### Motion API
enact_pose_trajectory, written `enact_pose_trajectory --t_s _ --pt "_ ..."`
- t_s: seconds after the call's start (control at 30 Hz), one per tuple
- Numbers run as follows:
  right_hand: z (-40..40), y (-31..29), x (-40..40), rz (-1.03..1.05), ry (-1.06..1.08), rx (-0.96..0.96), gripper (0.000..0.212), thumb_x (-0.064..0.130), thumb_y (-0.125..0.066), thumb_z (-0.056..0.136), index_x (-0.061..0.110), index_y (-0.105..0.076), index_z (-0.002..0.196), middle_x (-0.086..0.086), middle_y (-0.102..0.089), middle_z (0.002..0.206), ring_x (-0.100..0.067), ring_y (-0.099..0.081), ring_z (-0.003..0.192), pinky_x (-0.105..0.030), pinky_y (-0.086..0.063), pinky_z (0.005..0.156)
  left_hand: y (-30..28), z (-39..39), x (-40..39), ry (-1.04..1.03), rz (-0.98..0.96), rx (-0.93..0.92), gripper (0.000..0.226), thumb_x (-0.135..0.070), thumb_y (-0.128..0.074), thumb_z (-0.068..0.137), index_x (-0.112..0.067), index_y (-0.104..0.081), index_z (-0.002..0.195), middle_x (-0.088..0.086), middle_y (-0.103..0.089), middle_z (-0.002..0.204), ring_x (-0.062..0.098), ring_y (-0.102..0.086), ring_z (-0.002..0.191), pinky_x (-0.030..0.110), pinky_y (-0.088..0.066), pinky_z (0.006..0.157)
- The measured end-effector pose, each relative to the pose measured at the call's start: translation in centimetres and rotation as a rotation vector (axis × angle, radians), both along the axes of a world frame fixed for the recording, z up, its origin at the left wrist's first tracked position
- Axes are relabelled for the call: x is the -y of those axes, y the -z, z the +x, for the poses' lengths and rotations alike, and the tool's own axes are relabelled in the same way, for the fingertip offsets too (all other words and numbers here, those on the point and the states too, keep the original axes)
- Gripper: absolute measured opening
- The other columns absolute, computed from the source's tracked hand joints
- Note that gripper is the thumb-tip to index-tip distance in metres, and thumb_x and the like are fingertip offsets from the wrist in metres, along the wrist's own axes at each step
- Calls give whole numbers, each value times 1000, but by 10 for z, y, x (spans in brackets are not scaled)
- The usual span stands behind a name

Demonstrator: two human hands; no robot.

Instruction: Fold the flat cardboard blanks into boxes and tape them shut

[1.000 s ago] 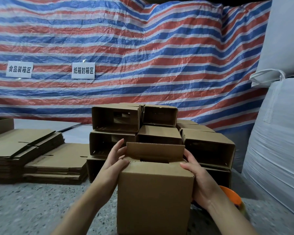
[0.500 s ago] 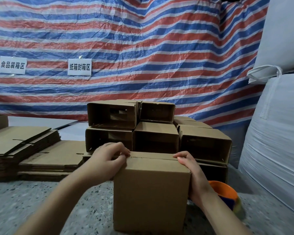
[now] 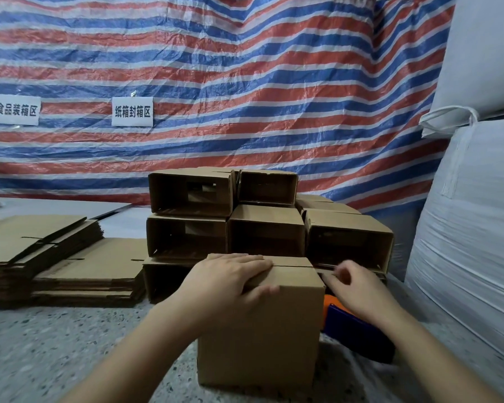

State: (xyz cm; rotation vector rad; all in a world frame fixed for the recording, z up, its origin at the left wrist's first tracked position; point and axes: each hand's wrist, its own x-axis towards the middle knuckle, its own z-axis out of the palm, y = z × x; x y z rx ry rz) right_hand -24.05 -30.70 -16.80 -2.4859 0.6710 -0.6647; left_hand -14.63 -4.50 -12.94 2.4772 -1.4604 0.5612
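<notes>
A brown cardboard box (image 3: 259, 338) stands upright on the speckled floor in front of me, its top flaps folded down. My left hand (image 3: 227, 280) lies flat on the top, fingers straight, thumb over the front edge. To the right of the box, my right hand (image 3: 352, 286) is blurred, fingers loosely curled and holding nothing, above an orange and blue tape dispenser (image 3: 349, 324) on the floor. Flat cardboard blanks (image 3: 41, 248) are stacked at the left.
A pile of folded open-ended boxes (image 3: 230, 216) sits right behind the box I hold. Large white sacks (image 3: 472, 228) close off the right side. A striped tarp (image 3: 216, 82) with two paper signs hangs behind.
The top flaps have been pressed shut. My left hand now lies flat on the top. My right hand has left the box's right side and moved down toward the tape dispenser.
</notes>
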Motion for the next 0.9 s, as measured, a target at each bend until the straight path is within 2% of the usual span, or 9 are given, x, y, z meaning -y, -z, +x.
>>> enact_pose_trajectory --t_s 0.07,0.2,0.33,0.43,0.6,0.73,0.8,0.87,0.9 --pt "-10 13 14 -272 208 -188 40 66 -47 93 26 -53 95 9 -58 88 -6 -58 73 -27 -51 59 1 0 1 1 -14 3 84 -83 -6 77 -44 -33 147 -23 -38 150 -1 -30 139 29 -28 111" --pt "-20 36 13 -387 234 -398 46 71 -38 93 27 -49 91 10 -57 79 -5 -56 65 -25 -44 51 3 1 2 5 -41 13 86 -84 -5 76 -44 -35 146 -23 -40 148 -1 -33 138 29 -29 110" --pt "-17 43 0 -419 256 -330 46 65 -36 98 24 -55 89 10 -60 72 -5 -59 61 -22 -46 49 3 1 2 6 -49 26 86 -84 -5 76 -44 -36 146 -23 -41 148 0 -34 138 30 -31 110" --pt "-17 48 -9 -548 306 -291 57 70 -26 97 25 -52 73 10 -56 61 -1 -52 50 -19 -34 41 3 2 1 14 -53 42 83 -83 -6 78 -44 -36 145 -24 -42 147 0 -34 137 29 -32 108" --pt "-17 56 1 -627 333 -200 60 78 -20 92 27 -44 72 11 -50 63 -3 -47 53 -19 -26 42 6 3 1 13 -68 77 80 -81 -6 82 -44 -35 146 -23 -43 147 1 -35 137 30 -33 109" --pt "-27 26 18 -335 350 125 82 84 -13 85 19 -56 60 8 -55 51 -9 -55 48 -23 -44 48 7 3 1 12 -70 80 78 -81 -7 83 -44 -36 145 -25 -43 146 1 -36 136 29 -33 108" --pt "-34 -11 19 -157 290 353 88 86 -18 82 13 -56 50 4 -54 42 -18 -56 46 -27 -43 48 6 2 1 9 -77 83 78 -82 -8 83 -44 -37 145 -25 -44 145 0 -37 135 29 -34 107" --pt "-35 -54 15 72 194 468 84 86 -28 75 11 -59 51 2 -60 46 -26 -60 55 -33 -46 55 6 1 1 4 -78 76 78 -82 -8 82 -44 -37 145 -25 -44 145 0 -37 135 29 -34 107" --pt "-32 -75 12 227 98 476 79 85 -36 72 13 -64 58 0 -66 56 -30 -64 64 -40 -50 65 5 0 0 0 -76 67 78 -82 -8 82 -45 -36 145 -26 -43 145 0 -37 135 29 -33 107"
